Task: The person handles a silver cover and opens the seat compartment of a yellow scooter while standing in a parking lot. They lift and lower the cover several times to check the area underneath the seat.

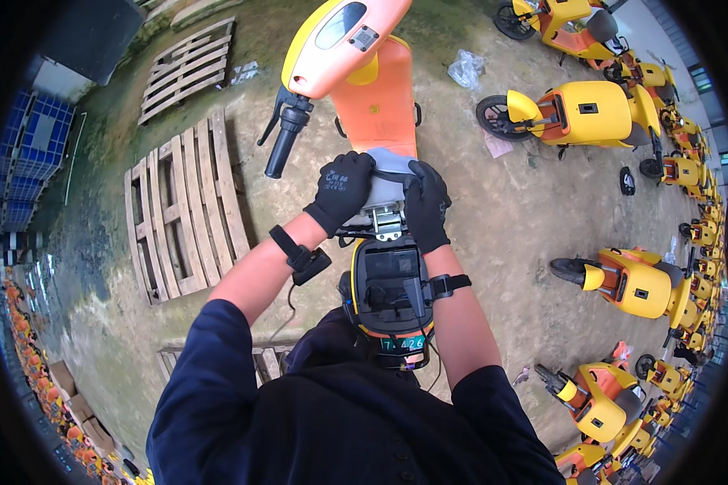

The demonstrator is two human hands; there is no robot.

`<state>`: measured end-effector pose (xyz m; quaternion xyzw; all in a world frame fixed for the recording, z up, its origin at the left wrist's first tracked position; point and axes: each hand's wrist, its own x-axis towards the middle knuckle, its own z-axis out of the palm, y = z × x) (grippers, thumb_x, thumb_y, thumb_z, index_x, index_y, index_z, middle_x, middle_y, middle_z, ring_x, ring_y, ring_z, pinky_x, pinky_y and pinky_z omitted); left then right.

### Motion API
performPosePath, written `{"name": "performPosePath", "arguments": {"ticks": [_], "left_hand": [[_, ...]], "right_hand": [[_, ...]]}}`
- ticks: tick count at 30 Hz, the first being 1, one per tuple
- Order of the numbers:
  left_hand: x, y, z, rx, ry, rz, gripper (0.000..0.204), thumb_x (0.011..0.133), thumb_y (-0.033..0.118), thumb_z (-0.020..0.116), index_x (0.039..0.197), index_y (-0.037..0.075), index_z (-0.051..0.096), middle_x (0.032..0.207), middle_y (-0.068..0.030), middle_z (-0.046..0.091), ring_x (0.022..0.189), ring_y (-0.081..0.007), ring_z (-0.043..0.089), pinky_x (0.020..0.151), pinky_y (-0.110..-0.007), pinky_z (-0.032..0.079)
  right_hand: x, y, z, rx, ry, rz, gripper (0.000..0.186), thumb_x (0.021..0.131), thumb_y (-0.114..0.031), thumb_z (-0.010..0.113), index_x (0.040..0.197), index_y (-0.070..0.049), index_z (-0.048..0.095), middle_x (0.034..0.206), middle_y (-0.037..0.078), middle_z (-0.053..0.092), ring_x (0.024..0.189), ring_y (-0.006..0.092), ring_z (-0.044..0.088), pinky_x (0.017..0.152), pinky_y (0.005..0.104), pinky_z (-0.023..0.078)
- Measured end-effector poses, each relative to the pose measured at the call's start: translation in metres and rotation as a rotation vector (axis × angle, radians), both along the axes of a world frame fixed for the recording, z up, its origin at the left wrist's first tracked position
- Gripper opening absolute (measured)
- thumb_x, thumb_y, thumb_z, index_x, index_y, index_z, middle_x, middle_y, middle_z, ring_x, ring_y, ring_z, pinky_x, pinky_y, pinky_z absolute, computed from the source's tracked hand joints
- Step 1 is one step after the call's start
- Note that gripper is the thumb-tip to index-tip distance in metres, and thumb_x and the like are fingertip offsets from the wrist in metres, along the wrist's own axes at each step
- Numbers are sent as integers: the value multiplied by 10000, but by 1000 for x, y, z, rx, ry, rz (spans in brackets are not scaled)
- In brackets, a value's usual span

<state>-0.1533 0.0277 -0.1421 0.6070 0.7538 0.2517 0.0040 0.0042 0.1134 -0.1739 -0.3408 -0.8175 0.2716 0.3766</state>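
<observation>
Gripping a grey piece, our left hand sits at nine o'clock; our right hand grips it at three.

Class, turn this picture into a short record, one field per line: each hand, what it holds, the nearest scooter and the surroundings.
Left hand: black-gloved, holding the left side of a grey piece
Right hand: black-gloved, holding the right side of the same piece
Nearest scooter: orange and yellow, handlebar on the side away from the person
Below the hands in the picture: metal hinge, then an open black compartment
Ground to the left: wooden pallets
Ground to the right: more yellow scooters, clear plastic bag
</observation>
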Motion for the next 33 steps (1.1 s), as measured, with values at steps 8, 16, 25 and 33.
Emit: {"name": "performPosePath", "arguments": {"ticks": [8,16,25,33], "left_hand": [[0,18,-6,-10,-403,114,167,778,170,493,706,37,564,666,-179,572,645,-368,565,589,-444,444],[20,0,0,176,-347,159,162,775,162,505,705,28,561,659,-190,549,641,-360,549,591,-441,427],[23,1,0,298,-221,139,36,694,72,541,692,37,534,661,-143,532,647,-334,526,582,-426,411],[37,3,21,242,-95,-76,183,719,168,614,854,47,593,844,-132,581,828,-315,557,725,-419,432]], "right_hand": [[-1,6,-8,65,-28,-43,271,842,-155,486,1077,-68,589,1098,117,574,1023,295,493,886,395,359],[10,4,2,-114,51,81,283,859,-164,527,1115,-50,567,1131,142,556,1053,285,503,905,375,372],[66,39,-13,-389,-57,329,342,922,-148,482,1239,-19,477,1171,105,543,1075,180,512,920,288,401],[76,27,-46,-755,255,261,382,909,-181,527,1247,-9,482,1199,84,543,1092,154,504,934,278,391]]}}
